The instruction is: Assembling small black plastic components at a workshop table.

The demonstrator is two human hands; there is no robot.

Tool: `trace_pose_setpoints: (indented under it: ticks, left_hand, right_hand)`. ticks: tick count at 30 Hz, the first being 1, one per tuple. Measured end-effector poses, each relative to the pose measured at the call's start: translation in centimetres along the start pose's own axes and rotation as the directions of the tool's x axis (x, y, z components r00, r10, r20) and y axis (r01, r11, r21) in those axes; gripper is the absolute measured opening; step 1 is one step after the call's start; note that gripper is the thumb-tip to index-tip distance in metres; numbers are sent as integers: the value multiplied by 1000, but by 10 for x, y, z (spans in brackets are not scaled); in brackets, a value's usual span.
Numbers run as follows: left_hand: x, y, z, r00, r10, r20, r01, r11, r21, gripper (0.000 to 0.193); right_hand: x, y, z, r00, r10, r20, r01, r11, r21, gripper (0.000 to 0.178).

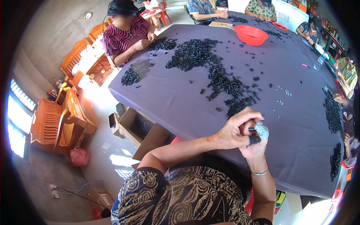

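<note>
The small black piece [251,129] is at my fingers, a little right of the centre of the frame. My left hand [239,129] has its fingers bent and seems to grip this piece. My right hand [255,150], with a silvery bracelet [259,173] at the wrist, is partly closed and seems to grip a speckled pale lump [262,130]; I cannot tell if it is one thing or many small bits. I think the hands are kept so close together because the piece is tiny and needs a steady hold.

Just above my hands, loose black parts [234,92] lie on the purple cloth [296,150], probably left near me for easy reach. Small pale pieces [287,92] are scattered to their right.

At left of centre, below the table edge, a cardboard box [129,131] contains many dark pieces. Farther, toward the upper right, stands a red bowl [250,40]; its inside shows a few dark specks, too small to name. Near the upper edge, a shallow red tray [275,24] holds something dark, which I cannot make out.
</note>
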State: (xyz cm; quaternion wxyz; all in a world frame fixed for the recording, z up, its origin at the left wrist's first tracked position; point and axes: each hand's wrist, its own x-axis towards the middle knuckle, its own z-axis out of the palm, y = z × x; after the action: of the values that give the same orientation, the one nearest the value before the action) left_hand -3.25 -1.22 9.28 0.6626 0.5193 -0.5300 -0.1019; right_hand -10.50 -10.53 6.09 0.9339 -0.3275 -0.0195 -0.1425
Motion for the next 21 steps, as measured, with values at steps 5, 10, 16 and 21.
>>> trace_pose_setpoints:
  ticks: [5,10,16,21]
  left_hand:
    - [-7,-6,-7,1000,6,-25,-5,999,34,35]
    - [-11,-12,-13,994,7,-108,0,998,62,25]
    - [-18,-9,-20,991,-86,-102,92,994,59,25]
    - [-26,-20,-32,997,-38,-72,42,997,66,23]
  right_hand:
    - [6,-3,-6,993,92,77,-90,995,-35,38]
    - [7,0,6,983,161,-90,-167,984,-66,36]
    - [9,6,-2,977,197,-81,-206,971,-124,38]
    - [9,8,-8,950,305,-72,-313,933,-177,44]
